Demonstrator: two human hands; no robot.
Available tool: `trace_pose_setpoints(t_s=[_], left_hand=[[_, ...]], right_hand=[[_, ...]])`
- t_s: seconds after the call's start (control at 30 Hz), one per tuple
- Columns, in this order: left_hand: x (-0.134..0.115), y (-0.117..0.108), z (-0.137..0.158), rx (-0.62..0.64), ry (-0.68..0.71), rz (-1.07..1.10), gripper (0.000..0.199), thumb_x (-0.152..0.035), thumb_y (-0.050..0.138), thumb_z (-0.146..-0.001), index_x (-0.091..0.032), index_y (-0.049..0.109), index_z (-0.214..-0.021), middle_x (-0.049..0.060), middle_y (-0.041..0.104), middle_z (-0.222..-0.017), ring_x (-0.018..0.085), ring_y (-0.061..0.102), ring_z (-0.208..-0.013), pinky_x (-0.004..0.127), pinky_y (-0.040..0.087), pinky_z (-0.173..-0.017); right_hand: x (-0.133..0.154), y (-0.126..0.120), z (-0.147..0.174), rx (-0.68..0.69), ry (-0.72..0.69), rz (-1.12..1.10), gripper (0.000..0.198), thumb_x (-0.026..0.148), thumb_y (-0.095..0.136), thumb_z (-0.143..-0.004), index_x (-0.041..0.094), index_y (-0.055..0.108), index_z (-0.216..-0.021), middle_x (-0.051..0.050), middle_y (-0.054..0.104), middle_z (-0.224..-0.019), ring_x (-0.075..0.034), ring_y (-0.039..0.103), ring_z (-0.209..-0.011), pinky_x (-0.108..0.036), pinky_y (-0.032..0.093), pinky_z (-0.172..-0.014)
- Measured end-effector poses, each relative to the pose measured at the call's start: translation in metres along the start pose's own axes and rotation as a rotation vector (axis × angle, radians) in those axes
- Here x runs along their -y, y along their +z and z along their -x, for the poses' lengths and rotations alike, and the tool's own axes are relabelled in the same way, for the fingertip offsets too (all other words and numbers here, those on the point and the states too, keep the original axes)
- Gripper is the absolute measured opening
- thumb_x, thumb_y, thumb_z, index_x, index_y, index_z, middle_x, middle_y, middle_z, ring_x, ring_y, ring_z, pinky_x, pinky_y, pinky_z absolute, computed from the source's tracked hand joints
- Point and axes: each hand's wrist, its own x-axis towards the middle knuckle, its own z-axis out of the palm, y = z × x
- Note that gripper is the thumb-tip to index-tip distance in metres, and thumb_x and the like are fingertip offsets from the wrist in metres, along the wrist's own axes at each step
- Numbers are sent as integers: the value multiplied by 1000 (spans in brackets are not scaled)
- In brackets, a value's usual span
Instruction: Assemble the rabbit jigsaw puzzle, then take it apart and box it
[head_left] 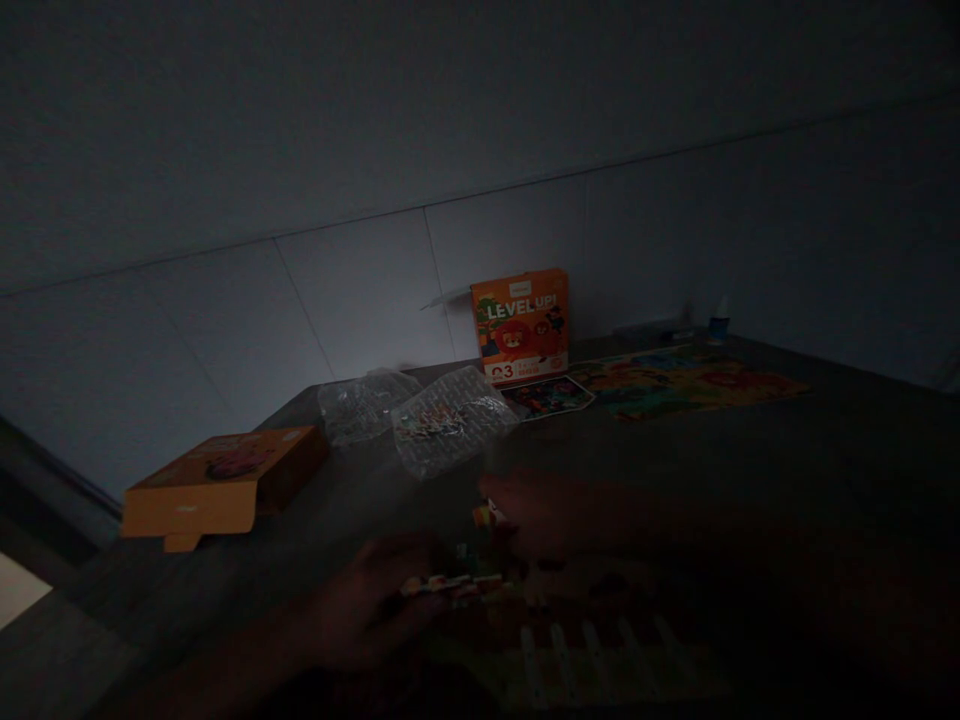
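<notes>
The scene is very dim. My left hand [375,590] is closed around several puzzle pieces [450,585], seen edge-on between thumb and fingers. Just above and to the right, my right hand [532,515] pinches a small puzzle piece [489,513] with yellow and white on it. Beneath both hands lies a dark puzzle picture [600,660] with pale fence-like posts; its outline is lost in shadow.
An orange "LEVEL UP!" box [523,325] stands by the wall, with a dark picture card [551,397] before it. Nearby are clear plastic bags [450,420], a colourful puzzle picture [697,382] and a small bottle [718,322]. Another orange box [225,475] lies at left, flap open.
</notes>
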Motion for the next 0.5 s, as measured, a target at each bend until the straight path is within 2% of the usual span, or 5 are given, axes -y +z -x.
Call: trace_pose_setpoints(t_s=[0.1, 0.23, 0.33, 0.4, 0.5], left_hand=[[9, 1, 3, -252, -119, -86, 16, -25, 48, -94, -17, 61, -90, 3, 67, -77, 14, 63, -65, 21, 50, -59], [19, 2, 2, -522, -426, -108, 26, -38, 49, -96, -16, 60, -85, -1, 62, -64, 12, 57, -50, 18, 42, -44], [17, 3, -2, -460, -455, -49, 31, -40, 46, -97, -16, 59, -82, -1, 60, -64, 13, 57, -52, 19, 42, -45], [10, 5, -4, -348, -330, -38, 28, -39, 47, -96, -17, 60, -84, 2, 63, -74, 16, 61, -65, 22, 48, -56], [0, 7, -6, -202, -175, -71, 20, -36, 53, -93, -17, 61, -89, 5, 65, -88, 19, 62, -83, 27, 51, -72]], right_hand=[[-2, -7, 0, 44, -25, -41, 33, 27, 61, -83, 13, 58, -112, -13, 66, -102, -22, 64, -83, -24, 39, -56], [-5, -18, -1, -52, -81, -94, 23, 31, 63, -84, 15, 63, -101, -7, 67, -93, -17, 61, -76, -22, 35, -54], [-2, -16, -2, -78, -161, -194, 26, 34, 70, -79, 16, 65, -98, -4, 68, -87, -15, 59, -72, -22, 37, -57], [4, -8, -3, -93, -194, -239, 26, 35, 70, -78, 17, 68, -96, -2, 69, -84, -14, 60, -71, -21, 38, -59], [12, 8, -4, -143, -100, -176, 29, 44, 63, -83, 17, 70, -91, -4, 70, -81, -15, 61, -68, -23, 37, -56]])
